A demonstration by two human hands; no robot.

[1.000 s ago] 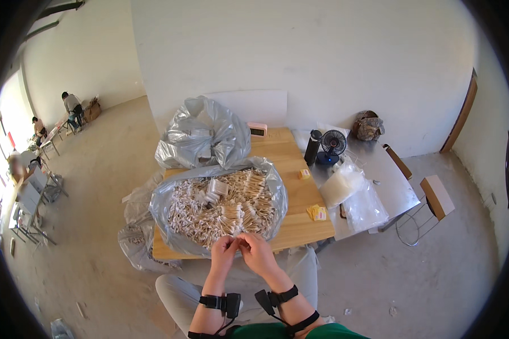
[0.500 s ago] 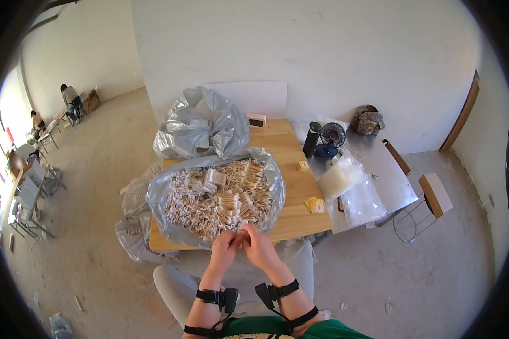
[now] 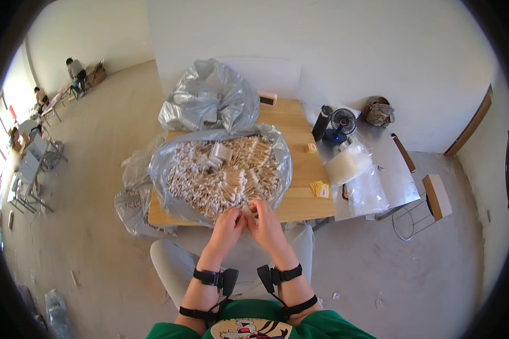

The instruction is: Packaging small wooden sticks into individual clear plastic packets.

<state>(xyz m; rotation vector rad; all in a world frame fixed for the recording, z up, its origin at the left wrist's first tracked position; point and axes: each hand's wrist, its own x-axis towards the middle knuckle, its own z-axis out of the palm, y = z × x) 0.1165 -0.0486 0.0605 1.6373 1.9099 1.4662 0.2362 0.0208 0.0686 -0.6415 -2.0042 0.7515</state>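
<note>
A big grey plastic bag lies spread wide on the wooden table, heaped with cotton swabs on pale sticks. Among the swabs sits a clear small box. At the bag's near edge my left hand and my right hand meet, fingers bent and pinching. Between the fingertips shows a small whitish thing, partly hidden; its kind is too small to make out. Both hands are closed around it, just in front of the nearest swabs.
Behind stands another full grey bag. Yellow packets lie on the wooden table. A metal table at right carries a fan, a black bottle and clear plastic bags. People sit working at far left.
The whole view has shifted, so table and bags appear higher. My hands stay together at the bag's near edge; the whitish thing between my fingertips shows more plainly now.
</note>
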